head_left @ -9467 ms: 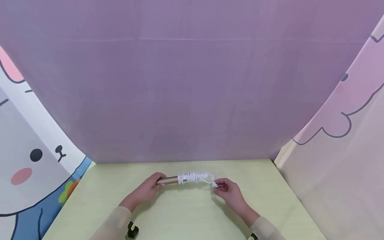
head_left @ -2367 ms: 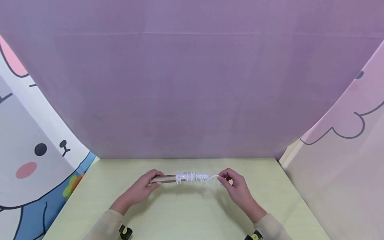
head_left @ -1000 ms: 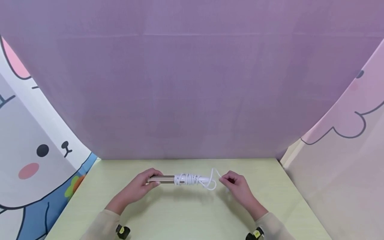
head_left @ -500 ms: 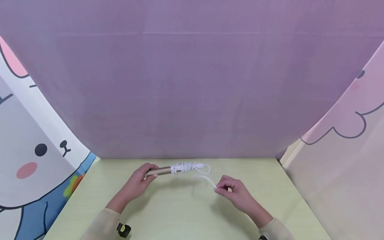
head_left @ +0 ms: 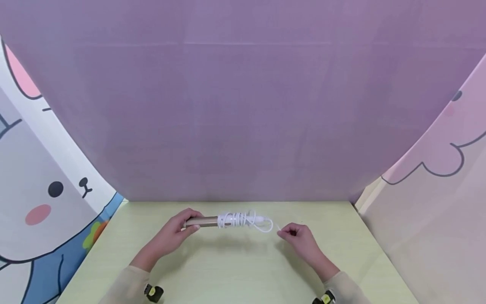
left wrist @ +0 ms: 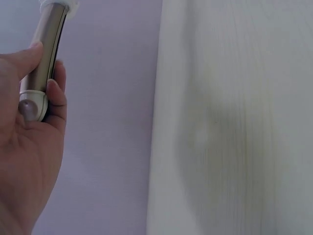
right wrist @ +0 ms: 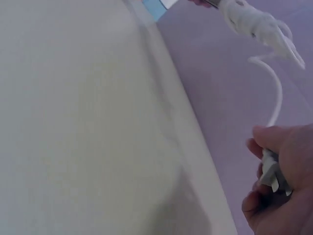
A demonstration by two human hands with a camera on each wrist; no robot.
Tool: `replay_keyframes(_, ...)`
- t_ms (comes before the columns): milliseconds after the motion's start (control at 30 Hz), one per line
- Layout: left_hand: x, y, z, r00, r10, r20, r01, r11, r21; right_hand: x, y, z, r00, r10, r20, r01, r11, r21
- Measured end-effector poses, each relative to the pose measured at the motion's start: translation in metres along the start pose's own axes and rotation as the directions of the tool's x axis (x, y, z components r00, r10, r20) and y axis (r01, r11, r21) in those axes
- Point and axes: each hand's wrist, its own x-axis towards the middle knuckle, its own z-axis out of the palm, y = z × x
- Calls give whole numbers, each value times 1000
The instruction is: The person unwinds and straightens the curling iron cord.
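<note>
My left hand (head_left: 175, 231) grips a hair iron by its gold barrel (head_left: 205, 221), and holds it roughly level above the table. In the left wrist view, thumb and fingers close round the barrel near its white end cap (left wrist: 33, 105), and a dark slit runs along its side. The white power cord (head_left: 238, 219) is wound in several turns round the white handle (right wrist: 259, 25), with a loose loop at the handle's end. To the right, my right hand (head_left: 301, 242) holds the cord's plug (right wrist: 272, 172) within curled fingers, and the thumb lies over the cord there.
Below both hands is a pale wood-grain table (head_left: 235, 274). A purple cloth (head_left: 243, 118) hangs behind its back edge. Cartoon-printed cloth (head_left: 49, 190) stands at the left, and a pink and cream cloth (head_left: 436, 202) at the right.
Since the oldest frame, the right hand has drawn the plug away from the handle, freeing some cord. In the last half second the hair iron has levelled and the right hand has moved slightly right.
</note>
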Motion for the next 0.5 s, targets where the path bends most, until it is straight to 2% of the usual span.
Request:
replay_keyframes(100, -1, 2, 1, 999, 15, 39, -15, 1000, 7, 6, -2, -6, 997, 27, -73, -24, 999, 42)
replay_keyframes(267, 0, 1, 5, 995, 26, 94, -29, 999, 29, 11, -15, -17, 988, 25, -150, -5, 991, 132)
replay_keyframes(367, 2, -3, 8, 997, 4, 83, -9, 998, 58, 9, -25, -24, 986, -28, -165, 56, 984, 166)
replay_keyframes(500, 3, -7, 9, 999, -33, 20, 31, 995, 95, 3, -32, -30, 981, -150, -120, 167, 975, 146)
